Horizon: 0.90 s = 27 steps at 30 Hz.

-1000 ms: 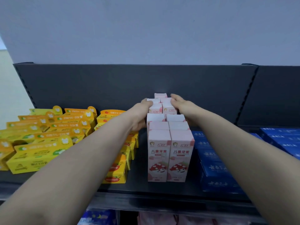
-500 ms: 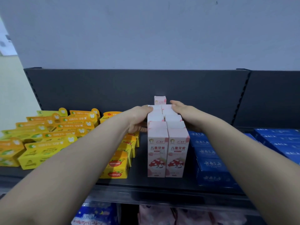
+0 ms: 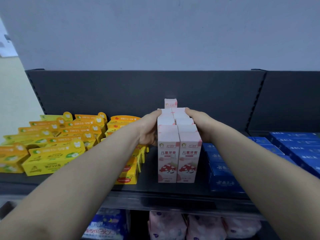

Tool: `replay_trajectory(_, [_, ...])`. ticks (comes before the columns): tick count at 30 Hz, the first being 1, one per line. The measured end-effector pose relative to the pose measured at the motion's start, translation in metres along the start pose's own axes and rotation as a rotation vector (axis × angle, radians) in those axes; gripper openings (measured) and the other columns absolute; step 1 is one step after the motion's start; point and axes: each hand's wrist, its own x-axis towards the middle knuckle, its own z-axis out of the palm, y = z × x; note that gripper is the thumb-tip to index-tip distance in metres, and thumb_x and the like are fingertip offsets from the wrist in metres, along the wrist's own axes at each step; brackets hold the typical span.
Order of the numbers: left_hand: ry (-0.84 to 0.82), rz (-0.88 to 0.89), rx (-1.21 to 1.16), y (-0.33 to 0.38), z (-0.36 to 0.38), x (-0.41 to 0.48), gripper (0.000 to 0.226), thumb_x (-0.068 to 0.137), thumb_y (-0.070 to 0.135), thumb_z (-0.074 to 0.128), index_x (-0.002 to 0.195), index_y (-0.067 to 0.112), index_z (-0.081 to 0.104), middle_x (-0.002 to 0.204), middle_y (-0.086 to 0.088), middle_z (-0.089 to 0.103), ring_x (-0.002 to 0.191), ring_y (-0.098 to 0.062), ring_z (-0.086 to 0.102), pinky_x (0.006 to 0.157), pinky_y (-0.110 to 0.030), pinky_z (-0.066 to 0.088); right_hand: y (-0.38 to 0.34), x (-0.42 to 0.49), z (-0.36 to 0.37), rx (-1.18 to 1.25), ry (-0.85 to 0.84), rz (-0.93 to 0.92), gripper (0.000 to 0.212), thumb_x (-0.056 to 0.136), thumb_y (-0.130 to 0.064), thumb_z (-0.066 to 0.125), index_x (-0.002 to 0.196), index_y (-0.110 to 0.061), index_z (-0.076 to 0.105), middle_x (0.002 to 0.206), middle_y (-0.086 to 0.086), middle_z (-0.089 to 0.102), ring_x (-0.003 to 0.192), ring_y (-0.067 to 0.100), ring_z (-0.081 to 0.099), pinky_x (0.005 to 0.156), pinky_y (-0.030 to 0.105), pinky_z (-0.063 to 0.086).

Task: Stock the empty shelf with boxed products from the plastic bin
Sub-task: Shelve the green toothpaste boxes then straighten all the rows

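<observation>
Two tight rows of upright pink boxes (image 3: 179, 160) with a mushroom picture stand on the dark shelf (image 3: 155, 187), running from near the front edge toward the back. My left hand (image 3: 149, 129) presses flat against the left side of the rows. Opposite it, my right hand (image 3: 199, 123) presses the right side, fingers reaching to the rearmost pair. One more pink box (image 3: 170, 103) stands alone behind them, near the back panel. The plastic bin is not in view.
Yellow boxes (image 3: 57, 144) lie in rows on the left of the shelf, close to my left forearm. Blue boxes (image 3: 223, 174) are stacked just right of the pink rows. Soft pink packs (image 3: 173, 226) and a blue pack (image 3: 107, 226) fill the shelf below.
Both hands have squeezed the pink rows together and drawn them slightly forward. The single rear box now stands apart behind them.
</observation>
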Motion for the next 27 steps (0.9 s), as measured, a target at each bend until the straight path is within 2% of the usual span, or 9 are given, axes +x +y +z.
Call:
replay_trajectory(2, [0.003,0.014,0.001,-0.001,0.004,-0.005,0.045,0.097,0.054,0.03,0.101,0.026,0.065,0.107,-0.011,0.07,0.113,-0.031,0.059,0.104,-0.049,0.038,0.002,-0.001,0.001,0.019,-0.005,0.006,0.04,0.1,-0.046,0.036,0.107,-0.015,0.061,0.088,0.003,0.068,0.086,0.023,0.064,0.083,0.034,0.051])
replay_trajectory(5, [-0.001,0.031,-0.009,-0.002,0.007,-0.008,0.047,0.097,0.055,0.03,0.101,0.024,0.065,0.099,-0.01,0.072,0.106,-0.03,0.063,0.098,-0.044,0.044,0.003,-0.002,0.002,0.016,0.004,0.001,0.04,0.101,-0.046,0.034,0.101,-0.015,0.06,0.081,0.003,0.074,0.085,0.023,0.068,0.074,0.034,0.052])
replay_trajectory(8, [0.041,0.066,0.023,0.004,0.0,-0.004,0.058,0.095,0.06,0.027,0.117,0.02,0.062,0.114,-0.009,0.068,0.108,-0.028,0.062,0.099,-0.044,0.044,-0.004,0.006,-0.005,-0.032,0.037,-0.034,0.056,0.094,-0.056,0.04,0.113,-0.007,0.059,0.113,0.013,0.068,0.109,0.031,0.063,0.089,0.039,0.051])
replay_trajectory(12, [0.219,0.154,0.122,0.018,-0.017,0.009,0.07,0.089,0.062,0.039,0.142,0.018,0.037,0.146,-0.004,0.042,0.13,-0.025,0.044,0.106,-0.047,0.038,-0.029,0.025,-0.017,-0.358,0.104,-0.271,0.036,0.096,-0.041,0.046,0.129,-0.029,0.051,0.122,-0.006,0.051,0.108,0.013,0.049,0.097,0.032,0.039])
replay_trajectory(14, [0.233,0.168,0.155,0.019,-0.025,0.017,0.079,0.078,0.066,0.045,0.142,0.02,0.038,0.146,-0.002,0.042,0.128,-0.024,0.045,0.105,-0.045,0.04,-0.044,0.037,-0.015,-0.532,0.117,-0.355,0.047,0.097,-0.031,0.05,0.142,-0.025,0.04,0.129,-0.008,0.047,0.115,0.009,0.045,0.098,0.026,0.035])
replay_trajectory(18, [0.238,0.171,0.202,0.016,-0.033,0.026,0.068,0.083,0.061,0.042,0.137,0.021,0.043,0.14,0.0,0.049,0.124,-0.02,0.048,0.104,-0.04,0.04,-0.055,0.071,-0.009,-0.729,0.075,-0.3,0.046,0.094,-0.026,0.056,0.139,-0.019,0.046,0.134,-0.002,0.054,0.12,0.015,0.052,0.106,0.027,0.035])
replay_trajectory(22, [0.243,0.16,0.188,0.016,-0.034,0.028,0.027,0.095,0.049,0.041,0.098,0.025,0.053,0.106,0.002,0.06,0.1,-0.015,0.057,0.076,-0.029,0.048,-0.06,0.086,-0.001,-0.869,0.063,-0.267,0.042,0.094,-0.025,0.057,0.135,-0.019,0.051,0.133,-0.001,0.054,0.116,0.016,0.052,0.097,0.023,0.037])
replay_trajectory(24, [0.24,0.165,0.188,0.016,-0.033,0.029,0.023,0.096,0.048,0.04,0.092,0.028,0.051,0.106,0.002,0.059,0.104,-0.017,0.056,0.09,-0.036,0.048,-0.061,0.09,0.0,-0.892,0.074,-0.261,0.04,0.092,-0.027,0.059,0.131,-0.021,0.053,0.127,0.0,0.056,0.109,0.018,0.056,0.093,0.027,0.043])
replay_trajectory(27, [0.233,0.182,0.205,0.018,-0.03,0.03,0.038,0.095,0.05,0.04,0.122,0.026,0.05,0.131,-0.001,0.053,0.121,-0.021,0.05,0.107,-0.044,0.038,-0.064,0.093,0.0,-0.895,0.087,-0.267,0.025,0.09,-0.029,0.061,0.114,-0.021,0.059,0.105,0.001,0.063,0.086,0.016,0.061,0.07,0.029,0.053])
